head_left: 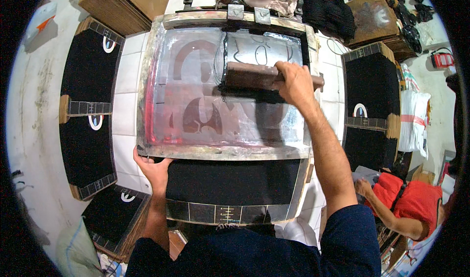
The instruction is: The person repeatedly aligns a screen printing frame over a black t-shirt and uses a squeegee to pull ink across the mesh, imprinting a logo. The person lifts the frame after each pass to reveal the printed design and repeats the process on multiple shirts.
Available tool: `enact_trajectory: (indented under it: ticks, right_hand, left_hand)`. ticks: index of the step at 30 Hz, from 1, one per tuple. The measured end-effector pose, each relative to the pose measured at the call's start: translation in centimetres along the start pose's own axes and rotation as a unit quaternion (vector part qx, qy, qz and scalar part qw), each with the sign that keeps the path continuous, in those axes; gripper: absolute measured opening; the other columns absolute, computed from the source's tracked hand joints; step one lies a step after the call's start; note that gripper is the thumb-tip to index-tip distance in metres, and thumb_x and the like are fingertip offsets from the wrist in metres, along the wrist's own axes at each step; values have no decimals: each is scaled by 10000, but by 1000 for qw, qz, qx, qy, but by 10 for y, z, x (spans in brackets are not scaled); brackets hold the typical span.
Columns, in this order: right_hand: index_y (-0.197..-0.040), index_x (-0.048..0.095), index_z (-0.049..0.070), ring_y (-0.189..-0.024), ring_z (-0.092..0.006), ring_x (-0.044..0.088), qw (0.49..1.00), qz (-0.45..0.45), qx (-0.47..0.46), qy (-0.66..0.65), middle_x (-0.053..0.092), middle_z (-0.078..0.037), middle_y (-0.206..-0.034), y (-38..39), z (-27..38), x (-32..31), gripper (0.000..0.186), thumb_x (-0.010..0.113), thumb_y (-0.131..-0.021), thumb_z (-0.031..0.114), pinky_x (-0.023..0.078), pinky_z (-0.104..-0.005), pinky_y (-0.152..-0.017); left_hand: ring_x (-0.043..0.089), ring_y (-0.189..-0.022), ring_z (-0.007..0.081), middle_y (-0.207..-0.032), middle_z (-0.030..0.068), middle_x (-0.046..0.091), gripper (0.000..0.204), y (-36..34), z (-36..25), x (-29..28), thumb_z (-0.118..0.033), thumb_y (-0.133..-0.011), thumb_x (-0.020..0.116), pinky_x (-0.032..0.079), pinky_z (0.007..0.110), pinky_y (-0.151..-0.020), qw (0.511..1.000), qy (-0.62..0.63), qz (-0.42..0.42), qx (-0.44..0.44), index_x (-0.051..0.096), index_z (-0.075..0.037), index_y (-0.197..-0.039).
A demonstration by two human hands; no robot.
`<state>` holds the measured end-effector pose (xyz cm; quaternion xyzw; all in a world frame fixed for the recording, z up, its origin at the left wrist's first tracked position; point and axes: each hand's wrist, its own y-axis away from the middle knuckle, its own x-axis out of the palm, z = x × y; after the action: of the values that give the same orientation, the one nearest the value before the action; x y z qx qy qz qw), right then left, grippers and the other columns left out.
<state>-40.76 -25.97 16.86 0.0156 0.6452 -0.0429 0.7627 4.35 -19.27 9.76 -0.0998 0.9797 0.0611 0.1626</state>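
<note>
My right hand (295,83) is closed round a long brown squeegee (249,75), which lies crosswise over the upper right part of a screen-printing frame (225,153). Black ink shows along the squeegee's edge and beside it on the grey mesh (196,98). Curved stencil shapes are visible in the mesh, with pink staining at its lower left. At the frame's near left corner, my left hand (152,169) grips the wooden edge, thumb spread along it. Black fabric (235,179) on a board extends from under the frame toward me.
Boards with black printed fabric stand at left (88,101) and right (369,103). Hinge clamps (235,11) hold the frame's far side. Brown board stacks (125,8) and a black cloth pile (327,12) lie behind. At lower right is another person in red (411,201).
</note>
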Motion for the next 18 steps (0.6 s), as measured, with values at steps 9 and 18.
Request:
enact_trajectory:
  ticks: [9, 18]
  right_hand:
    - [-1298, 651, 153, -1145, -337, 662, 999, 20, 1, 49, 704, -148, -1210, -187, -72, 8, 647, 883, -704, 265, 517, -506, -921]
    - [-1213, 647, 53, -1113, -398, 541, 968, -186, 131, -101, 590, -204, -1174, 115, 59, 35, 457, 791, -814, 221, 391, -526, -1010]
  left_hand:
    - [521, -1300, 297, -1449, 206, 444, 1156, 2, -1, -2, 116, -635, 885, 467, 417, -1115, 1000, 13, 0, 7, 187, -48, -1542]
    - [501, -1317, 316, -1489, 251, 382, 1233, 1, -12, -4, 27, -621, 955, 459, 430, -1122, 1000, 9, -6, 24, 156, -42, -1556]
